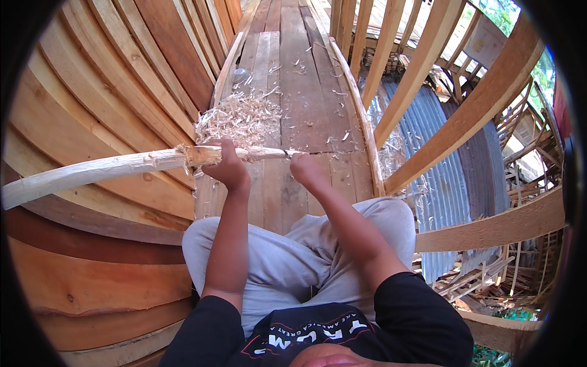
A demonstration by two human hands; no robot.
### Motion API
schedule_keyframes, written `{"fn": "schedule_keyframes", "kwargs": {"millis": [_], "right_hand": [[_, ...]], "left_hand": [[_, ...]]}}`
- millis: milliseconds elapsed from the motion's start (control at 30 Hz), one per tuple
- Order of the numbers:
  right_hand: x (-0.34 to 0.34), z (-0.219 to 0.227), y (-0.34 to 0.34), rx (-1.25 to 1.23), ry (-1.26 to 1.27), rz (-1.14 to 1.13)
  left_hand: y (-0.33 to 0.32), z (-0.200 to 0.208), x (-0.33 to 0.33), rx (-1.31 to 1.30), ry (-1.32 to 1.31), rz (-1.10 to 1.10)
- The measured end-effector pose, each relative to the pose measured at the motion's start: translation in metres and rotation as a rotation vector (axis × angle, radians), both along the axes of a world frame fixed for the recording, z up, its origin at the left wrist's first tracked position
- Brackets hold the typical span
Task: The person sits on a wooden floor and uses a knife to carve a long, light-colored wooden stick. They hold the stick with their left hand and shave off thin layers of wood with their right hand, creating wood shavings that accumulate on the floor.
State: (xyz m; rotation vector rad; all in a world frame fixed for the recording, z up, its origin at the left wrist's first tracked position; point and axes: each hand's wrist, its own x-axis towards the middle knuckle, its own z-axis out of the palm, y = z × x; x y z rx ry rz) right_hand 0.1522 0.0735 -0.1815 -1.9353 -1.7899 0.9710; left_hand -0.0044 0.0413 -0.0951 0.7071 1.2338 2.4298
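Observation:
A long, pale, peeled wooden pole lies crosswise in front of me, reaching from the far left to the middle. A rough brownish band marks it just left of my left hand, which is closed around the pole with the thumb on top. My right hand is a fist by the pole's right end. A small dark piece shows beside its fingers, perhaps part of a blade; what the fist grips is mostly hidden. Curled wood shavings are heaped on the planks just beyond the pole.
I sit cross-legged on a plank floor. Upright boards line the left side. Slanted wooden posts stand on the right, with corrugated metal sheets below them. A small round grey object lies beyond the shavings.

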Motion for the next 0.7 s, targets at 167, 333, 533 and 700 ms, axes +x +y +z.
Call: {"fn": "schedule_keyframes", "kwargs": {"millis": [167, 333, 533, 700], "right_hand": [[-0.024, 0.044, -0.018, 0.002, 0.005, 0.018], [-0.006, -0.011, 0.009, 0.052, -0.014, -0.003], [-0.018, 0.003, -0.009, 0.055, 0.055, -0.035], [-0.025, 0.014, -0.009, 0.086, 0.055, -0.012]], "left_hand": [[-0.003, -0.005, 0.004, 0.091, 0.029, -0.074], [0.006, -0.006, -0.005, -0.031, -0.028, 0.016], [0.003, -0.013, -0.014, -0.052, -0.01, -0.011], [-0.001, -0.005, -0.001, -0.02, 0.009, 0.033]]}}
